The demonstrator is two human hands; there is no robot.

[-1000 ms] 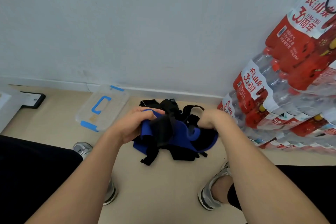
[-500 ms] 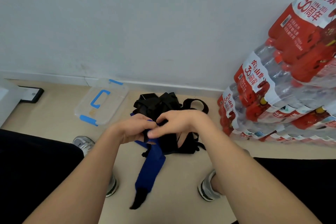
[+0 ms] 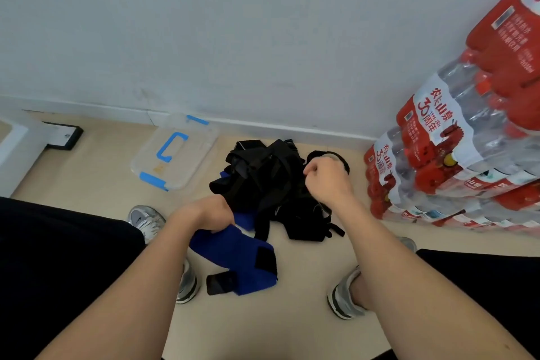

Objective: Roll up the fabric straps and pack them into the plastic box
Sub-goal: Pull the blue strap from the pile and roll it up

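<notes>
One blue strap (image 3: 233, 254) now bunched under left hand (image 3: 204, 213); right hand (image 3: 324, 178) apart.

One clear plastic box with blue handle and clips (image 3: 175, 155) at ten o'clock. One blue fabric strap with black patches (image 3: 233, 254) at six; black fabric straps (image 3: 263, 178) tangled at twelve, too knotted to count. Two hands: left hand (image 3: 209, 213), right hand (image 3: 325, 181). Two grey sneakers (image 3: 340, 298). Shrink-wrapped red-labelled water-bottle packs (image 3: 455, 137) at three, number unclear.

The beige floor (image 3: 263, 327) carries a clear plastic box (image 3: 187, 161) by the wall, a heap of black straps (image 3: 263, 178) beside it, stacked water-bottle packs (image 3: 455, 172) at right, and two grey shoes (image 3: 342, 298).
</notes>
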